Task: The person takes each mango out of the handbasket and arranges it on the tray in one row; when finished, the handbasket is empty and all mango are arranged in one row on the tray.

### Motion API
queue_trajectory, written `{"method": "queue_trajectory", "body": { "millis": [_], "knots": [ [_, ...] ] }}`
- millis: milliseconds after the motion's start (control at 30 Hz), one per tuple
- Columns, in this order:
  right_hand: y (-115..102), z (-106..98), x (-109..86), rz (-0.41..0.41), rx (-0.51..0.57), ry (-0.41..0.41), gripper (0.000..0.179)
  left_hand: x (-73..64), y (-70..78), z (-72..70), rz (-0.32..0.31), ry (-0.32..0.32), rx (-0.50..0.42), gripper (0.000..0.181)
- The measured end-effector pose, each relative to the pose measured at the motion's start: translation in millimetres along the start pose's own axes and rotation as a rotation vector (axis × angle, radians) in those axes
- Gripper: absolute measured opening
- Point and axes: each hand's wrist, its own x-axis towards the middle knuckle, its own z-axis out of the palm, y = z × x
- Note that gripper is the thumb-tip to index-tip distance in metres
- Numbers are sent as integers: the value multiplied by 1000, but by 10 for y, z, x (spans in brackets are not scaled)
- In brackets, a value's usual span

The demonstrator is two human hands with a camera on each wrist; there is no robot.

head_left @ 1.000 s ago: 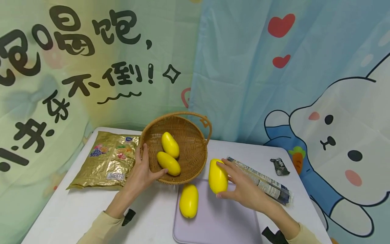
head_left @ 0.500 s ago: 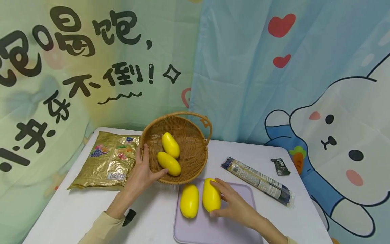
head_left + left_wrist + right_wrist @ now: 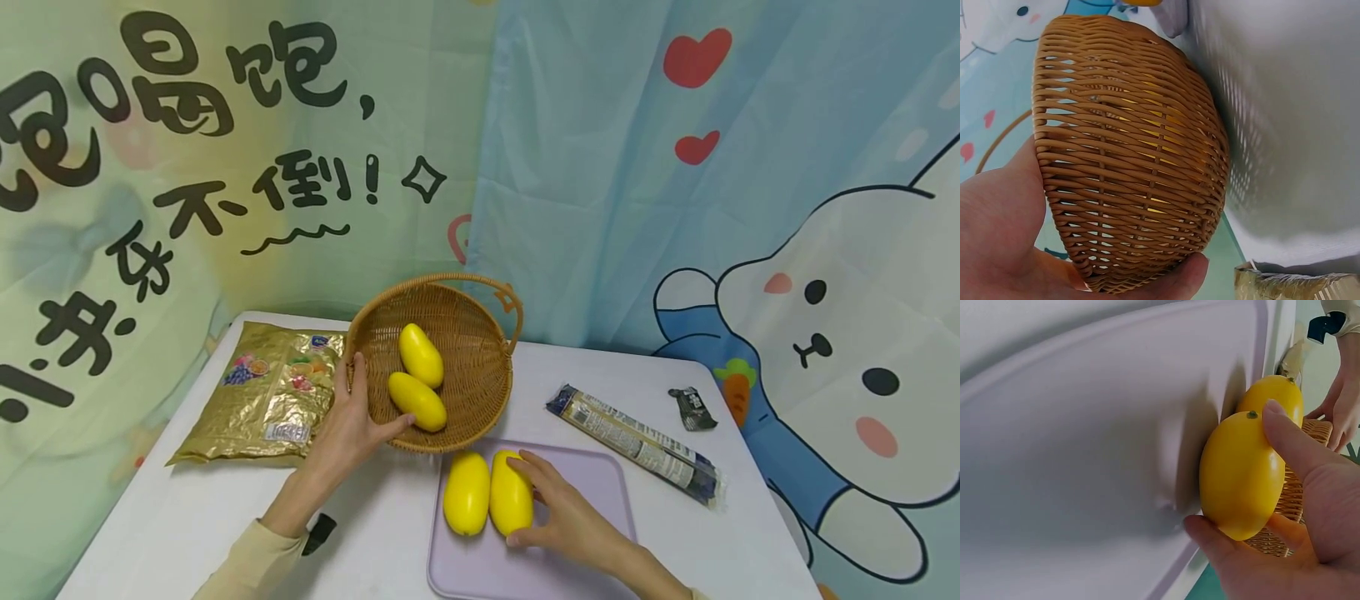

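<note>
My left hand (image 3: 356,427) grips the near left side of a brown wicker basket (image 3: 480,358), thumb over the rim and fingers against the outer weave. The basket tilts its mouth toward me, and two yellow mangoes (image 3: 421,356) lie in it. On a pale purple tray (image 3: 581,475) another mango (image 3: 466,493) lies lengthwise. Right beside it is a second tray mango (image 3: 1241,475), held by my right hand (image 3: 562,512) with the thumb at its near end and fingers at the far end and side.
Left of the basket lies a gold foil bag (image 3: 262,392) with fruit pictures. A long plastic-wrapped package (image 3: 633,446) lies right of the tray, with a small dark packet (image 3: 692,408) beyond. A printed curtain (image 3: 570,167) hangs behind the white table (image 3: 375,533).
My right hand has brought its mango left and down from above the tray's back right, to beside the other tray mango. My left hand and the basket have stayed put.
</note>
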Motion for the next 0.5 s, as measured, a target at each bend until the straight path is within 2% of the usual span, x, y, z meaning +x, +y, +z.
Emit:
{"method": "queue_trajectory", "body": {
  "millis": [167, 500],
  "knots": [
    [-30, -11, -4, 16, -47, 14, 99, 0, 7, -11, 6, 9, 9, 123],
    [-31, -17, -8, 33, -52, -1, 101, -9, 6, -8, 0, 1, 9, 124]
  ]
}}
